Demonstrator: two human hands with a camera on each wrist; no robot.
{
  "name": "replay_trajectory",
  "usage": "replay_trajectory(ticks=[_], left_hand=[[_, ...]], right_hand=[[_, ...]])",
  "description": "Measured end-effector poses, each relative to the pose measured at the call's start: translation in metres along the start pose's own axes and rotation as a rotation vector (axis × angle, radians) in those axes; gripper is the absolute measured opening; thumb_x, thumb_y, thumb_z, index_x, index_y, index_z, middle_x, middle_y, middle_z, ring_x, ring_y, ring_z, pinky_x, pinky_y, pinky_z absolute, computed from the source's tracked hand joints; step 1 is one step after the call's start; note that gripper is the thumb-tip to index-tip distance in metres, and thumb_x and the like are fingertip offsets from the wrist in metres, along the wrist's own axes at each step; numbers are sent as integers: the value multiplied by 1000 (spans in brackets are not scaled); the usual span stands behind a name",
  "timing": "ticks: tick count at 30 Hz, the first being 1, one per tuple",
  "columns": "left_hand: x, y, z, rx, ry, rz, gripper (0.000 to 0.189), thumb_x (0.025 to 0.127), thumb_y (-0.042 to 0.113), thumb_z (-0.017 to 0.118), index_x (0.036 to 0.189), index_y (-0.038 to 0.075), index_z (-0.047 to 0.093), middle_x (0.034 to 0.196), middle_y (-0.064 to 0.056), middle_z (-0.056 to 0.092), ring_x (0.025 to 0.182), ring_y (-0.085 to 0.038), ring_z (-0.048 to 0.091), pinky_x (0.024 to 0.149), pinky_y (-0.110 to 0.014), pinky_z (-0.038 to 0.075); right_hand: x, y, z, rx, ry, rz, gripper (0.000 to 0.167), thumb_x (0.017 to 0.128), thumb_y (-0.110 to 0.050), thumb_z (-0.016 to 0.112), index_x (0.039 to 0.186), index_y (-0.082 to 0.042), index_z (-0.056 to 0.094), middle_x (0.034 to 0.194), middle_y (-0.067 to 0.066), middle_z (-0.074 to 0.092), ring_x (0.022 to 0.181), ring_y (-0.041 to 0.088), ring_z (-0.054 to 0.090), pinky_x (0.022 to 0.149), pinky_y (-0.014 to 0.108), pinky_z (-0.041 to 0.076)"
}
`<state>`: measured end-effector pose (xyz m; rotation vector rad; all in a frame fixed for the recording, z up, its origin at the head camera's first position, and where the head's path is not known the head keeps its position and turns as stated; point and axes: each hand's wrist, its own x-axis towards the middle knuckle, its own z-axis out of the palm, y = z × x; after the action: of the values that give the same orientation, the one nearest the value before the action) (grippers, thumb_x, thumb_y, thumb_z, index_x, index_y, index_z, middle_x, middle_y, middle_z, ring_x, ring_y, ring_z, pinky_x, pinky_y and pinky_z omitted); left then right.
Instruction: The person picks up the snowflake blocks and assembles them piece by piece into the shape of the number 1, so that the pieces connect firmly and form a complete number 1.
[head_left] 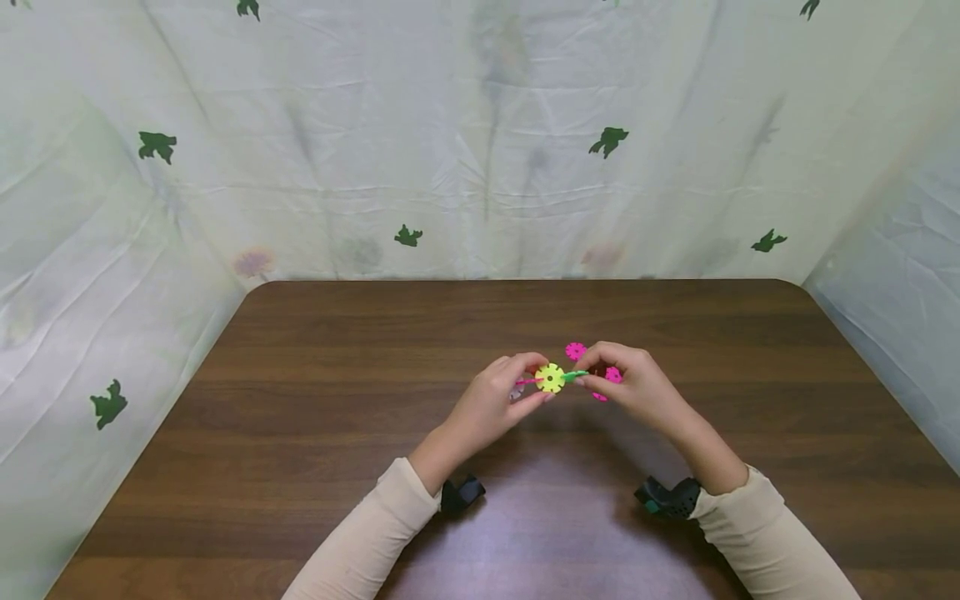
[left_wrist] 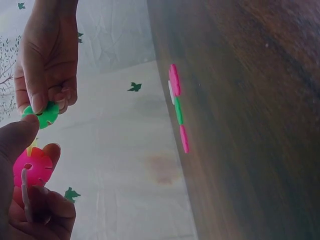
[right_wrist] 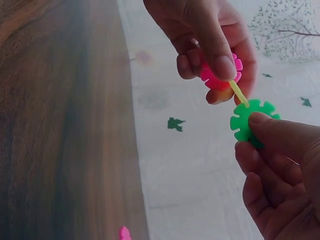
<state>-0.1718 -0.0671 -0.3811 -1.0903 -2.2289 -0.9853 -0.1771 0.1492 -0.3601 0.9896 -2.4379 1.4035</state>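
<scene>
Toothed plastic discs are held above the table in both hands. My left hand [head_left: 483,402] grips a yellow notched disc [head_left: 553,368] between thumb and fingers. Joined to it are a pink disc [left_wrist: 39,172] and a white disc [left_wrist: 25,197], partly hidden by the fingers. My right hand [head_left: 641,385] pinches a green notched disc [right_wrist: 242,123] between thumb and forefinger. The green disc's edge meets the yellow disc's edge; whether their slots are fully engaged I cannot tell.
Beyond the right hand, pink discs [head_left: 574,351] lie on the brown wooden table [head_left: 337,400]. The left wrist view shows them edge-on with a green disc [left_wrist: 179,111] and a white disc [left_wrist: 171,92]. A pale cloth [head_left: 420,125] with green leaf shapes hangs behind the table.
</scene>
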Motion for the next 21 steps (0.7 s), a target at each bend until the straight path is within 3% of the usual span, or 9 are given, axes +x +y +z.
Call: replay_trajectory(ticks=[10,21], left_hand=[[1,0,1,-8,-31,9,37,74,8,73,104,0,53,96,-7,59,82,-18,54,73,-22,44],[-1,1,2,21,-80,-23,33,78,10,70,104,0,52,96,-6,59,83,-16,53,73,-24,44]], right_hand=[[3,-32,-2,13,41,-55,14,71,12,67,77,1,63,74,7,59,55,16,49,46,25,43],[4,-22,2,-12,57,-178,20,66,17,69,74,0,62,69,7,58,58,14,49,52,19,41]])
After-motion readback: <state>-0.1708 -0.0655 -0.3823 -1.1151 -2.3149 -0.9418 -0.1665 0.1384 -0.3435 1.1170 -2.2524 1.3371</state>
